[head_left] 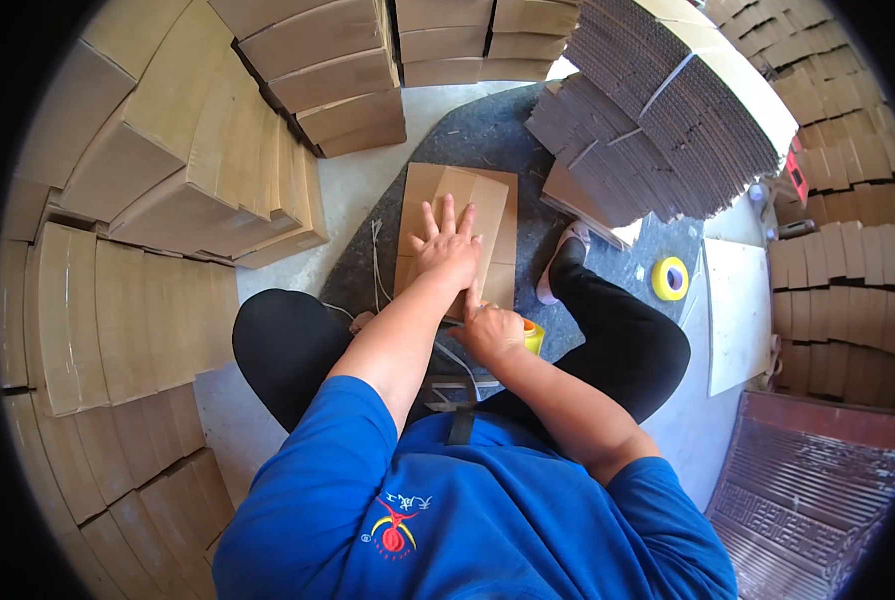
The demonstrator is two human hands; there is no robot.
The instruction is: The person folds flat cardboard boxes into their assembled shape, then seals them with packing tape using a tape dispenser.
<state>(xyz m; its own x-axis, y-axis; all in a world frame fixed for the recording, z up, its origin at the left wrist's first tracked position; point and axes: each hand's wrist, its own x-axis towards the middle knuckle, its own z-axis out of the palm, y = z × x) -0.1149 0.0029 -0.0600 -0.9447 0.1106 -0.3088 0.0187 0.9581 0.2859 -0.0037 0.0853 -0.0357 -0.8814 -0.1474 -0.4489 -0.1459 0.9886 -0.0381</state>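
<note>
A flat-topped cardboard box (499, 215) lies on the dark mat between my legs. A seam with a shiny strip of tape appears to run along its top. My left hand (447, 255) is pressed on the box top, fingers spread and holding nothing. Close to the box's near edge, my right hand (491, 332) has its index finger stretched against the cardboard while the other fingers curl in. A yellow roll of tape (533, 337) shows beside that palm, seemingly gripped by it; the hand hides much of it.
Another yellow tape roll (670, 279) lies on the mat to the right. Tied stacks of flattened cardboard (667, 110) stand ahead. Cartons (157, 170) are piled high at left, with more cardboard stacks (837, 260) at right. White cord (375, 262) trails beside the box.
</note>
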